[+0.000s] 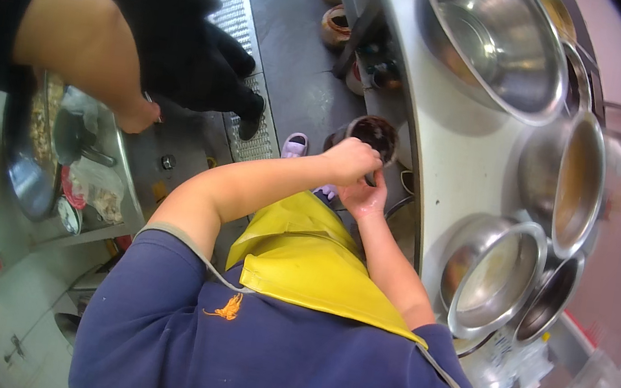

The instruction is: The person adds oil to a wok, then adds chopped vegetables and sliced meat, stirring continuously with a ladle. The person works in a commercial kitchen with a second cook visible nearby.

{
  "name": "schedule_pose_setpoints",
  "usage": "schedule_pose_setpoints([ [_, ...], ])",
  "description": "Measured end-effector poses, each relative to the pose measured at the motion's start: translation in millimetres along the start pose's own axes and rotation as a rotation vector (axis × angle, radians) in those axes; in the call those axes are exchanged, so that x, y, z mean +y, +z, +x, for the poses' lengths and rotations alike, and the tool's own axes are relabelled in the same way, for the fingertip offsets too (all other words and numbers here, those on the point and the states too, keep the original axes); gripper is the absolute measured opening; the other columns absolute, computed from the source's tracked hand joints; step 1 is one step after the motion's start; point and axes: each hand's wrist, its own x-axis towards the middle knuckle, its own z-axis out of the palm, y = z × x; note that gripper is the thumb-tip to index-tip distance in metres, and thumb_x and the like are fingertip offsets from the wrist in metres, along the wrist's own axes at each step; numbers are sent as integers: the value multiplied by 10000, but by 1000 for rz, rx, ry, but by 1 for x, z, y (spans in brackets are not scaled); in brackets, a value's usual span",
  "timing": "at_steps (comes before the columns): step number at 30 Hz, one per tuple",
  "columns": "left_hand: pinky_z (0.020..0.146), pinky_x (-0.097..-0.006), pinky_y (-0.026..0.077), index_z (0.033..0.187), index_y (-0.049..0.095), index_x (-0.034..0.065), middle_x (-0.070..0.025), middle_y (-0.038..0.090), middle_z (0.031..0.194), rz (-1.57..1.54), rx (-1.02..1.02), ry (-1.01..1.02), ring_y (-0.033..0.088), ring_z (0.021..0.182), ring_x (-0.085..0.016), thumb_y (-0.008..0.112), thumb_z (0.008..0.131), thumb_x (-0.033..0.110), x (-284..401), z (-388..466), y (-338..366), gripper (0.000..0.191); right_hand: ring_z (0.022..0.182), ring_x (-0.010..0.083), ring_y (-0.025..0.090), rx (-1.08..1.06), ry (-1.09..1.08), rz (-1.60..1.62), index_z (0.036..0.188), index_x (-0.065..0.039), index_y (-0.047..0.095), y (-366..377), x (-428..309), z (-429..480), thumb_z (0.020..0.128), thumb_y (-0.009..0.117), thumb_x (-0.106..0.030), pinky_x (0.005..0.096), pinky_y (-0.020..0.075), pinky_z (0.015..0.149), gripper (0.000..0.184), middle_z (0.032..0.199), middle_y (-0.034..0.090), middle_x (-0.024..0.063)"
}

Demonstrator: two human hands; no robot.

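Observation:
My left hand (349, 161) is above my right hand (363, 197) in front of the yellow apron (306, 265). The left fingers are curled down and meet the fingertips of the right. With its palm turned up, the right hand looks wet and its fingers are bent. Whether something small lies between the fingers cannot be made out. Just beyond both hands, low beside the worktop, stands a round container (375, 134) with dark brown contents. My hands partly cover its near rim.
To the right, a white worktop (439, 170) carries a large steel bowl (503, 48), a steel pot with brown liquid (577, 184) and another steel bowl (492, 279). Plastic bags (512, 365) lie near them. At left, a person's arm (88, 38) reaches over a counter. Jars (336, 26) stand low beyond.

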Motion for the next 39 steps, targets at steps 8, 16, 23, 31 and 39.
schedule_pose_setpoints([
  [8, 963, -427, 414, 1001, 676, 117, -38, 602, 1021, 161, 63, 79, 568, 1059, -212, 643, 784, 210, -57, 58, -13, 239, 1256, 226, 504, -9, -264, 144, 1336, -129, 503, 39, -61, 58, 902, 506, -526, 402, 390, 1050, 588, 1349, 539, 54],
  [16, 1062, -438, 373, 1192, 580, 60, -128, 566, 1153, -67, 247, -244, 518, 1183, -312, 635, 695, -9, -97, -33, -10, 505, 1243, 368, 533, 168, -395, 334, 1495, -44, 263, 67, -88, 113, 960, 350, -594, 518, 449, 1029, 772, 1402, 496, 198],
  [23, 797, -449, 542, 902, 712, 48, -199, 686, 951, -17, -693, -801, 663, 931, -364, 644, 748, 92, -103, -247, 23, 173, 960, 290, 673, 657, -204, -698, 1453, -69, 305, 19, -26, 101, 990, 510, -385, 357, 586, 702, 597, 1298, 559, 189],
  [31, 753, -445, 536, 826, 747, 122, -132, 709, 885, -263, -258, -1340, 672, 868, -328, 706, 752, 186, 11, -337, 46, 106, 926, 205, 663, 419, 109, -1430, 1286, -100, 543, 34, 49, 55, 961, 553, -264, 287, 510, 752, 364, 1267, 614, 97],
  [39, 695, -449, 508, 742, 640, 108, -105, 674, 805, -264, 327, -1750, 651, 809, -327, 761, 726, 319, 167, -339, 87, 244, 998, 197, 662, 239, 157, -1644, 1299, -92, 551, 33, 32, 48, 955, 576, -297, 301, 533, 807, 402, 1233, 653, 100],
])
